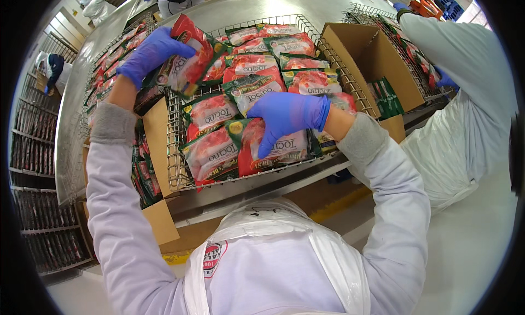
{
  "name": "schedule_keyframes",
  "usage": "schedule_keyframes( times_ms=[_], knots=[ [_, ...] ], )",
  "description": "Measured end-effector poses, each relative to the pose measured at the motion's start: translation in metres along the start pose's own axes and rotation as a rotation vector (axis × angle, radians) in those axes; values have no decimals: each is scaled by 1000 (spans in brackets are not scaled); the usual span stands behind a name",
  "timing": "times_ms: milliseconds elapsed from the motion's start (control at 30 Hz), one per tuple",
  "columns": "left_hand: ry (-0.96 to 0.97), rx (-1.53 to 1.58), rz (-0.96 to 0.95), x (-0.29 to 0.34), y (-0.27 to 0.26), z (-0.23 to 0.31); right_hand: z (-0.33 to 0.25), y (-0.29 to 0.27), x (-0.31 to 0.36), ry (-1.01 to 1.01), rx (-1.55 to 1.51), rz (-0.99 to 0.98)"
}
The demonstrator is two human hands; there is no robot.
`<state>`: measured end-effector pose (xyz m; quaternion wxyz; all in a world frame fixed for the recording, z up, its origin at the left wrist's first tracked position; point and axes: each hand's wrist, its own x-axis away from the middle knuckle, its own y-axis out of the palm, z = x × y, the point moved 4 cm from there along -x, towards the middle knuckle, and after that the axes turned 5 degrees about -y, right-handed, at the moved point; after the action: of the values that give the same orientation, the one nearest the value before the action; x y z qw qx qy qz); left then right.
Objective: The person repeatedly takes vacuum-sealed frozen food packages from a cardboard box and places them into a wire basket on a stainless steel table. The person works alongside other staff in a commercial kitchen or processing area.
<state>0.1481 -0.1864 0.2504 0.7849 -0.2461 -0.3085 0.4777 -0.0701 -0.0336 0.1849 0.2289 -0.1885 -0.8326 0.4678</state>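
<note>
At a long metal table [295, 6] in a packing room, a worker in a white smock handles soft red-and-green pouches above a shallow wire basket [175, 170]. The blue-gloved left hand [153, 55] grasps one pouch [187, 52], held tilted over the basket's far left part. The right hand [290, 115], also gloved in blue, spreads over a front-row pouch [290, 145] lying in the basket; whether its fingers grip or merely rest there cannot be told from here.

Film this slick looks apt to slide, so a broad hold across the pouch's body would likely serve better than a pinch at one corner. Keeping seals flat and clear of the wire should spare them snags, and taking pouches singly would probably keep the overlapping rows from slumping.

The basket is lined with pouches, mostly face up and overlapping. To its left, an open cardboard carton [157, 140] contains pouches packed on edge; to its right, a taller carton [350, 47] has a short row of green-edged ones low inside. More pouches lie in wire baskets at far left [87, 110] and far right [356, 8], the latter beside a co-worker's sleeve [459, 52].
</note>
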Motion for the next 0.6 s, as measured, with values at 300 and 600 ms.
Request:
schedule_keyframes(
  times_ms=[300, 600],
  knots=[
    [-50, -92, -511, 6, 82, -42, 2, -105, 36, -159, -226, 332],
    [455, -359, -82, 80, 80, 15, 81, -36, 102, 278, -426, -237]
  ],
)
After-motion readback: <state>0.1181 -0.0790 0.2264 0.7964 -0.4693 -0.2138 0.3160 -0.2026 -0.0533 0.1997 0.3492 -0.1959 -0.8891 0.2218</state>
